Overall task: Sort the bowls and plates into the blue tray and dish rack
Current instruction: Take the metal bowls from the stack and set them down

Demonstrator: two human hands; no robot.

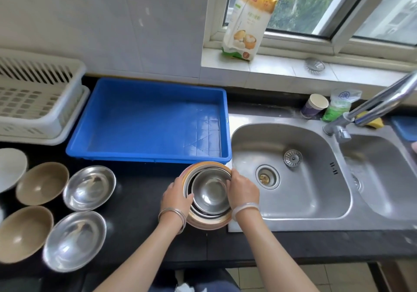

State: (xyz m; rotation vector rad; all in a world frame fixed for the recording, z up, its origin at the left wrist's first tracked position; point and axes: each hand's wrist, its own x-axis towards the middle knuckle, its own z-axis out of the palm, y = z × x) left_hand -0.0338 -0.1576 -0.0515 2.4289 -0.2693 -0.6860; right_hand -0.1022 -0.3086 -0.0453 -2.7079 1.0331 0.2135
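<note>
Nearest, the left hand point(177, 198) and right hand point(242, 191) clasp a stack of nested bowls point(209, 192) on the worktop point(140, 201), fingers point(232, 174) curled round its rim on either side. Just beyond the fingers lies the blue tray point(149, 120); well to their left stands the dish rack point(33, 102), with 2 tan bowls point(42, 182) and 2 steel bowls point(89, 188).

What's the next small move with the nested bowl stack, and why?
Probably lift the bowl stack and carry it forward into the blue tray. The left hand and right hand grip it on opposite sides, and the tray sits directly behind it with bare floor showing, so it is the nearest drop spot.
</note>
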